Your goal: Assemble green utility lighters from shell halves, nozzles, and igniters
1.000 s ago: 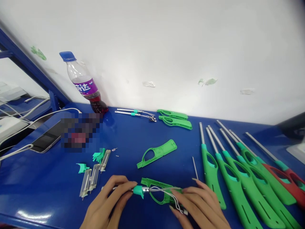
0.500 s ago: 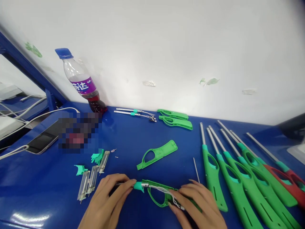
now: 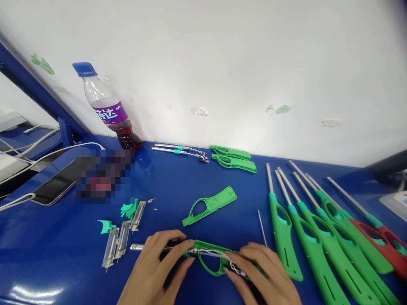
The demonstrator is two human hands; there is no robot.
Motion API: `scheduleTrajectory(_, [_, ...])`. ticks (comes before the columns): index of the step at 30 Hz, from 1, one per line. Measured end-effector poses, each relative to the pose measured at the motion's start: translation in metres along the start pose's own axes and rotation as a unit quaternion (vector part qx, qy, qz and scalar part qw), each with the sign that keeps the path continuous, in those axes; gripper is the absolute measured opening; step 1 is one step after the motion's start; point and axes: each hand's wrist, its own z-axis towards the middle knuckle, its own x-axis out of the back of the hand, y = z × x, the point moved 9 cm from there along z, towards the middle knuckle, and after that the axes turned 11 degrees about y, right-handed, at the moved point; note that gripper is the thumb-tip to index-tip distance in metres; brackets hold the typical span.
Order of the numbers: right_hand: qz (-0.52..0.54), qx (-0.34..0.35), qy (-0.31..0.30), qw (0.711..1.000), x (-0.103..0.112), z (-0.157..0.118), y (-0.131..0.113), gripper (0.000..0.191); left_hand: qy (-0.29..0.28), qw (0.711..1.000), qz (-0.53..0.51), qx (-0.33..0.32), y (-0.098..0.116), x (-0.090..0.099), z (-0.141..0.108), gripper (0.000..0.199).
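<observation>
At the bottom centre, my left hand (image 3: 159, 267) is closed around a metal lighter tube (image 3: 137, 247), whose slotted tip sticks out to the left. The tube's other end meets the narrow end of a green lighter handle half (image 3: 207, 267), with a teal collar mostly covered by my fingers. White wires (image 3: 214, 253) run from the tube across the trigger opening to my right hand (image 3: 265, 271). That hand is closed on the wide end of the handle half, fingertips at the wires. Another green handle half (image 3: 219, 201) lies just beyond.
Assembled lighters (image 3: 288, 241) line the right side. Clear fuel tanks (image 3: 123, 239) and teal triggers (image 3: 129, 209) lie left. Wired tubes (image 3: 167, 149) and handle halves (image 3: 235, 163) rest by the wall. A thin rod (image 3: 261, 226), a bottle (image 3: 110, 110) and a phone (image 3: 57, 184) are also here.
My left hand has shifted right with the tube, bringing its collar to the handle half's narrow end. The tube's tip now shows left of that hand. My right hand has hardly moved.
</observation>
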Motion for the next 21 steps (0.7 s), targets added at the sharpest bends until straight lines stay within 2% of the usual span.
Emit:
scheduleTrajectory(7, [0.005,-0.005,0.002,1.0,0.0003,-0.0003,-0.0001,0.022,-0.002,0.999,-0.031,0.015,-0.006,-0.0057,0.0006,0.025])
scheduleTrajectory(13, [0.011,-0.007,-0.008,1.0,-0.0014,-0.0015,0.0019,0.022,0.037,0.999,-0.015,-0.002,-0.0039,0.0021,0.0025,0.024])
scheduleTrajectory(21, [0.017,-0.004,-0.003,1.0,-0.0016,-0.0057,0.0037,0.027,0.015,1.0,-0.011,0.0,-0.005,0.0014,0.0004,0.031])
